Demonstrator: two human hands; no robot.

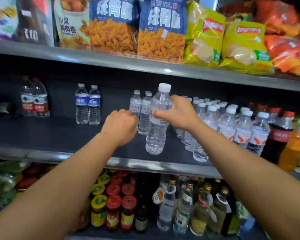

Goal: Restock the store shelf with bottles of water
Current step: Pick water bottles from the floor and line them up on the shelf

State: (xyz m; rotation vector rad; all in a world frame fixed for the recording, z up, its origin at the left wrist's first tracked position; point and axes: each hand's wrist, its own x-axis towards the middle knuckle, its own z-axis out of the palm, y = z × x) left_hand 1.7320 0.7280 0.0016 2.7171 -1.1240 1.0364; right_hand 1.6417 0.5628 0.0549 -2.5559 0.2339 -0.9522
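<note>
My right hand (pixel 177 113) grips a clear water bottle (pixel 158 129) with a white cap around its upper body, holding it upright just above the front of the dark middle shelf (pixel 59 134). My left hand (pixel 120 125) reaches in beside it with curled fingers against a small white-labelled bottle (pixel 135 106); a second small bottle (pixel 145 113) stands right behind the held one. A dense block of white-capped water bottles (pixel 229 125) with orange labels fills the shelf to the right.
Two blue-labelled bottles (pixel 87 104) and two red-labelled bottles (pixel 35 99) stand further left on the same shelf. Cola and orange soda (pixel 282 135) sit at the far right. Snack bags (pixel 137 28) fill the shelf above; jars and glass bottles (pixel 145 205) crowd the one below.
</note>
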